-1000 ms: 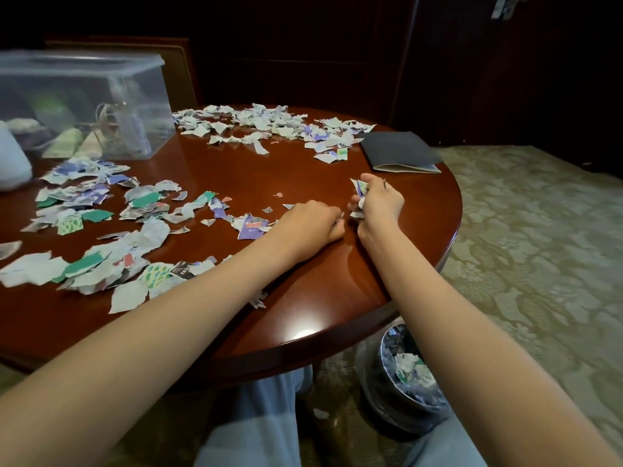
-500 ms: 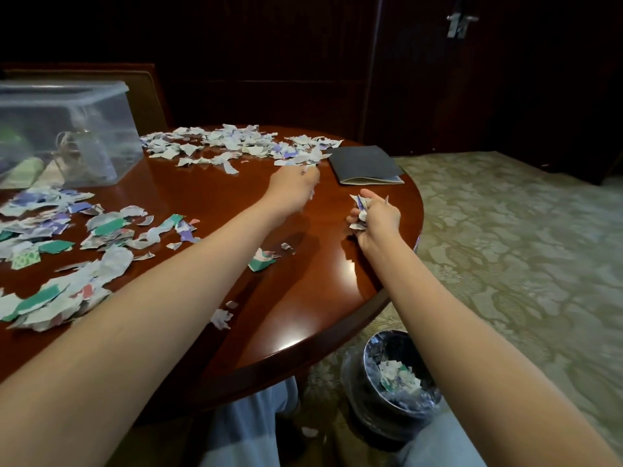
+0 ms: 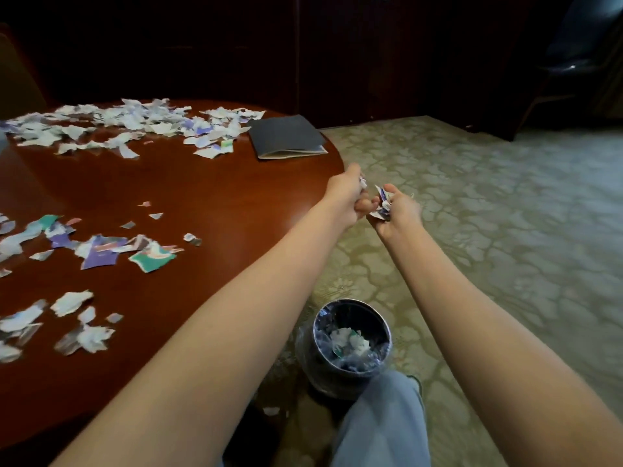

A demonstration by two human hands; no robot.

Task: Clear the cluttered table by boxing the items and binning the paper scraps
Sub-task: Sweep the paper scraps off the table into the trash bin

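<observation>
My right hand (image 3: 399, 210) grips a bunch of torn paper scraps (image 3: 382, 203) out beyond the table's right edge, above the carpet. Just left of it, my left hand (image 3: 347, 197) pinches a few white scraps (image 3: 362, 182) at the table's rim, fingers curled. Torn paper scraps lie in a band along the far side of the round red-brown table (image 3: 209, 183), and more loose scraps (image 3: 101, 251) lie at the near left. A round dark bin (image 3: 350, 345) lined with plastic stands on the floor below my arms, with scraps inside.
A dark grey folder (image 3: 286, 136) lies on the table's far right side. Patterned beige carpet (image 3: 488, 214) spreads to the right. My knee in light trousers (image 3: 381, 423) sits next to the bin. Dark wooden panels stand behind.
My left hand came back from the far scraps to beside my right hand, holding paper. Both hands moved right, off the table's edge. The view swung right and the plastic box left the frame.
</observation>
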